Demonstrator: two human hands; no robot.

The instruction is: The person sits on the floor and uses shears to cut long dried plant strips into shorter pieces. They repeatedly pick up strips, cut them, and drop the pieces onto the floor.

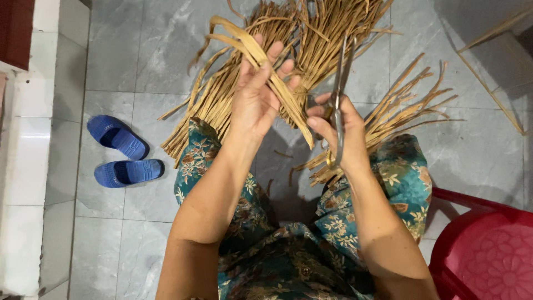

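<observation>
Floor (133, 55): grey marbled tiles, pale grout lines. On it: heap of dried tan leaf strips (327, 33) fanned at top centre; pair of blue slippers (123, 151) at left, side by side; red plastic chair (488, 250) at lower right.

Both forearms raised forward; left hand (255, 97) fingers pinched closed, right hand (338, 130) grip curled tight.

Grey marbled floor tiles (139, 50), white tiled ledge (22, 166), red plastic chair (488, 250).
</observation>
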